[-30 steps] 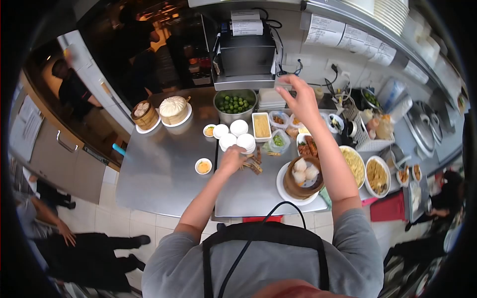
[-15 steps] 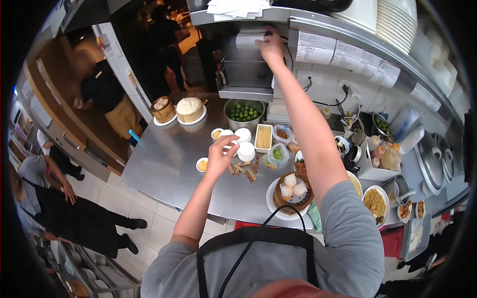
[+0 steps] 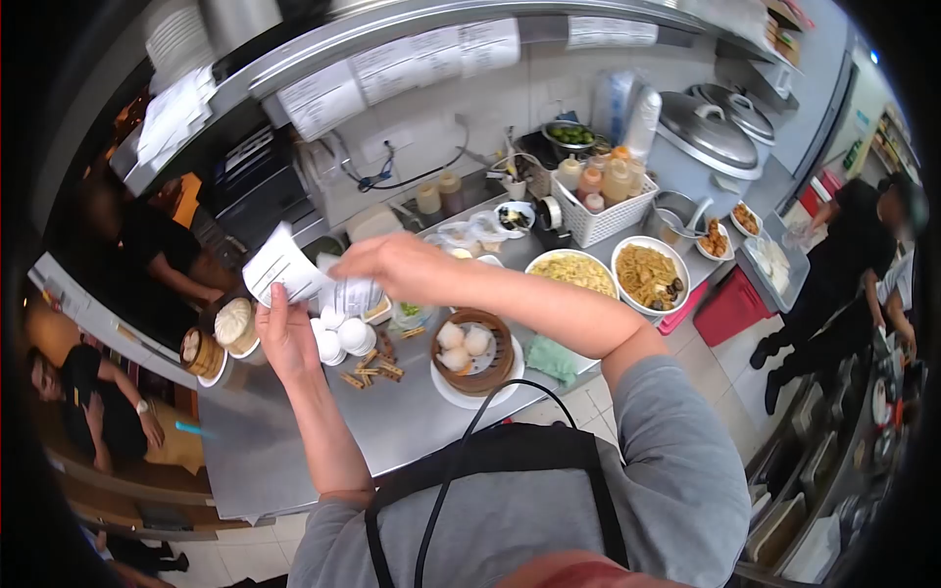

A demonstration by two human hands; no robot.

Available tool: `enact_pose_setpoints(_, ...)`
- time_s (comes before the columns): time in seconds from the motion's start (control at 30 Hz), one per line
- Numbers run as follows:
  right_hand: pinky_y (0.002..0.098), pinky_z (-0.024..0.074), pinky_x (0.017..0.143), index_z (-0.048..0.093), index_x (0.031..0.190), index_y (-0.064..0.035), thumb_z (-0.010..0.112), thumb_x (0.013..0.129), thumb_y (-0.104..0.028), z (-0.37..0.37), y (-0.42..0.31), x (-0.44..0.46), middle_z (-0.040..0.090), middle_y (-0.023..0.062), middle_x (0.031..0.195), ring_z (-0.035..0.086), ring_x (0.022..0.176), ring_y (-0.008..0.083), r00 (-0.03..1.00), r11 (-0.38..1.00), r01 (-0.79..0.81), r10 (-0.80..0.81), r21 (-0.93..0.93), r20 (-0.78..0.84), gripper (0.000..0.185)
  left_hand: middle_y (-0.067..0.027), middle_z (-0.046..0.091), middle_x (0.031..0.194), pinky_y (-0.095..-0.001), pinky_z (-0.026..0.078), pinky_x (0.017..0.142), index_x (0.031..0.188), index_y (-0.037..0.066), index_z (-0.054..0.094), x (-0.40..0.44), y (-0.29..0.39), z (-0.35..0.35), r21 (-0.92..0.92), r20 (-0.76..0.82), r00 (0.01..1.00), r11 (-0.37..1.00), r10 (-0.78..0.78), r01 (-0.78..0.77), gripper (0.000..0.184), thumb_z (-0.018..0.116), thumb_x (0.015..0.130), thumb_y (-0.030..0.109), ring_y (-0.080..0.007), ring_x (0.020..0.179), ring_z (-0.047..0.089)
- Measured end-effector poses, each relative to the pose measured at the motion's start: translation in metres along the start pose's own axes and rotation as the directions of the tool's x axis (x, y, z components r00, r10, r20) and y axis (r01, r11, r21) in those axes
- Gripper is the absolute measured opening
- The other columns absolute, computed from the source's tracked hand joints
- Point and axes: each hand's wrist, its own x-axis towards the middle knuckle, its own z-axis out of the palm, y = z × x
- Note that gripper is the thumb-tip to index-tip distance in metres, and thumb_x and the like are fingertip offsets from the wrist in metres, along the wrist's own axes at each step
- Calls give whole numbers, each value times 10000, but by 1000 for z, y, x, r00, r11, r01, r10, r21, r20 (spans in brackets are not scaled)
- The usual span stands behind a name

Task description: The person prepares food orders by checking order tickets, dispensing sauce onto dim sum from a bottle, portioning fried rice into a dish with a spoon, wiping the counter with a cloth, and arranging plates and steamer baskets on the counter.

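My left hand (image 3: 286,333) pinches a white printed order slip (image 3: 279,267) between thumb and fingers, raised above the counter. My right hand (image 3: 397,267) reaches across from the right, its fingers closed on a second printed slip (image 3: 351,296) that hangs beneath them; its fingertips are slightly blurred. Below the hands stand stacked small white cups (image 3: 355,337) and several small wooden pieces (image 3: 376,371). A bamboo steamer (image 3: 507,338) holding three pale dumplings (image 3: 464,343) rests on a white plate nearer me. The black printer (image 3: 257,181) is behind my left hand.
A white basket (image 3: 608,221) of sauce bottles stands at the back right, with noodle bowls (image 3: 651,276) before it. Large lidded pots (image 3: 708,132) stand beyond. More steamed buns (image 3: 235,326) sit at the left. Other people (image 3: 851,265) stand right and left of the counter.
My right hand has left the printer and come down toward my left hand. Printed slips are now in the hands. The view has turned to the right.
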Motion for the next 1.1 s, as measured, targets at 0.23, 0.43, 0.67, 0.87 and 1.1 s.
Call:
enact_pose_setpoints(0.23, 280, 435, 746, 610, 920, -37, 517, 741, 32, -206, 83, -71, 601, 115, 879, 566, 856, 219, 706, 945, -263, 50, -196, -707, 214, -113, 568, 1012, -303, 397, 853, 1045, -44, 505, -25, -54, 82, 156, -43, 987, 977, 155, -147, 239, 514, 835, 69, -174, 941, 536)
enact_pose_setpoints(0.43, 198, 400, 705, 604, 935, 8, 572, 753, -7, -391, 186, -153, 607, 46, 863, 521, 774, 85, 408, 950, -203, 302, 238, -861, 185, -111, 546, 1044, -297, 390, 868, 1104, -49, 450, -72, -132, 127, 313, -61, 995, 945, -82, 97, 319, 534, 804, 16, -172, 968, 521)
enact_pose_setpoints(0.67, 205, 407, 698, 590, 906, -2, 591, 735, -8, -474, 233, -149, 596, 38, 850, 525, 772, 94, 408, 966, -198, 237, 168, -882, 172, -137, 469, 1169, -289, 375, 888, 1259, -44, 298, -95, -167, 204, 371, -96, 992, 921, -86, 116, 553, 521, 755, -82, -176, 1033, 484)
enact_pose_setpoints(0.87, 349, 364, 828, 537, 878, -36, 671, 643, -189, -409, 147, -174, 506, 115, 903, 445, 947, 279, 512, 830, -403, -146, -386, -847, 310, -138, 449, 1205, -340, 331, 934, 1192, -45, 415, -89, -222, 216, 297, 40, 983, 942, -178, 159, 360, 438, 883, 137, -197, 1078, 452)
enact_pose_setpoints(1.1, 283, 420, 746, 631, 978, -100, 569, 769, -77, -287, 61, -302, 603, 56, 853, 534, 805, 144, 717, 749, -556, 652, 361, -248, 219, -130, 330, 1307, -332, 350, 918, 1264, -28, 321, -108, -287, 316, 216, 428, 828, 931, -362, 296, 432, 437, 868, 97, -219, 1128, 404)
